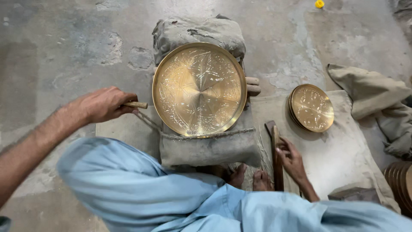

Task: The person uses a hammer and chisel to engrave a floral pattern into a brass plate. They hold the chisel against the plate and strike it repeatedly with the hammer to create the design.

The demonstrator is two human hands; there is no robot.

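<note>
A large round brass tray (198, 88) with engraved lines leans on a grey sandbag (206, 148) in front of me. My left hand (103, 104) is closed on a short wooden handle (136, 104) just left of the tray. My right hand (292, 159) rests on a long flat wooden stick (276, 159) lying to the right of the sandbag. My bare feet (249, 177) show below the sandbag, and my light blue clothing fills the bottom of the view.
A small stack of engraved brass plates (311, 107) lies on a beige cloth (339, 150) at the right. A crumpled cloth (377, 99) sits further right. More round discs (401, 182) stand at the right edge. A grey bag (197, 32) lies behind the tray.
</note>
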